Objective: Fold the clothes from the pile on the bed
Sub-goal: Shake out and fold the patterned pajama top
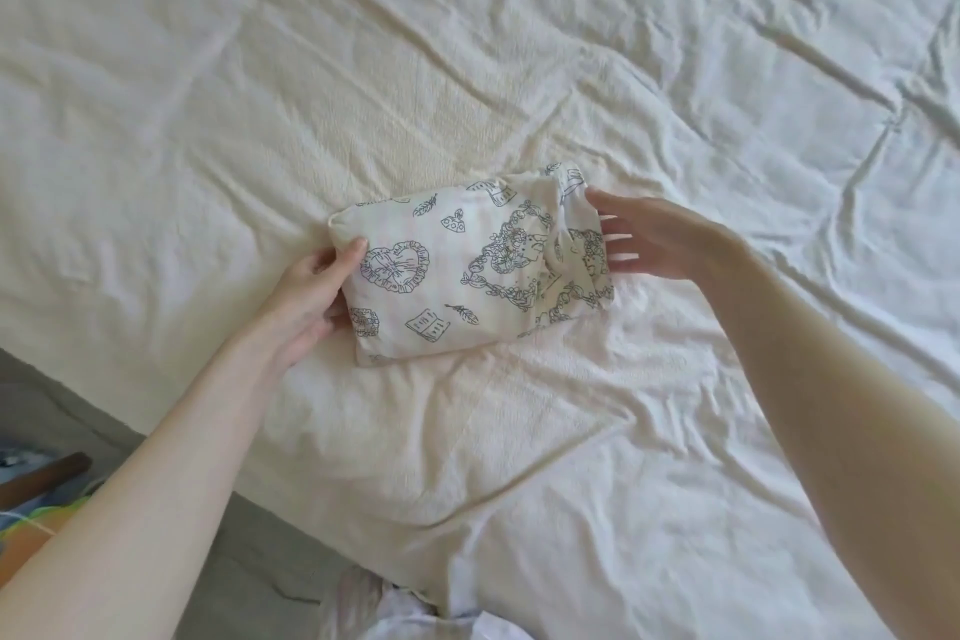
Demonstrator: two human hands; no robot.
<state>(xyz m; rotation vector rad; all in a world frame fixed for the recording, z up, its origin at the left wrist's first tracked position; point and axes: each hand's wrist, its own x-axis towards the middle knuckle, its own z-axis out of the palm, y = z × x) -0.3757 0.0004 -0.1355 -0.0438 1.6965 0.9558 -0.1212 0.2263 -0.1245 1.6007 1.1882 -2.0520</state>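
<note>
The left hand (306, 296) is gripping the left end of the folded garment (457, 270), its thumb lying on top of the cloth and its fingers (332, 314) curling under the edge. The right hand (660, 244) is reaching in from the right with fingers (615, 237) straight and slightly spread, their tips touching the bunched right end of the garment, the thumb resting against the upper right corner; nothing is being pinched there. The garment is lying as a compact rectangle near the middle of the bed (519, 42), slightly tilted, its long side running left to right between the two hands. It is cream with faint pink stripes and dark line drawings: a frilled heart, feathers, an open book, wreaths. Its right end is looking thicker and more rumpled than the smooth left end. The sheet (727, 68) under it is white and creased all over. At the bottom edge, some pale cloth (410, 608) is showing, and at the lower left, beyond the bed's edge, a brown rod (47, 478) is lying among coloured items too blurred to tell
</note>
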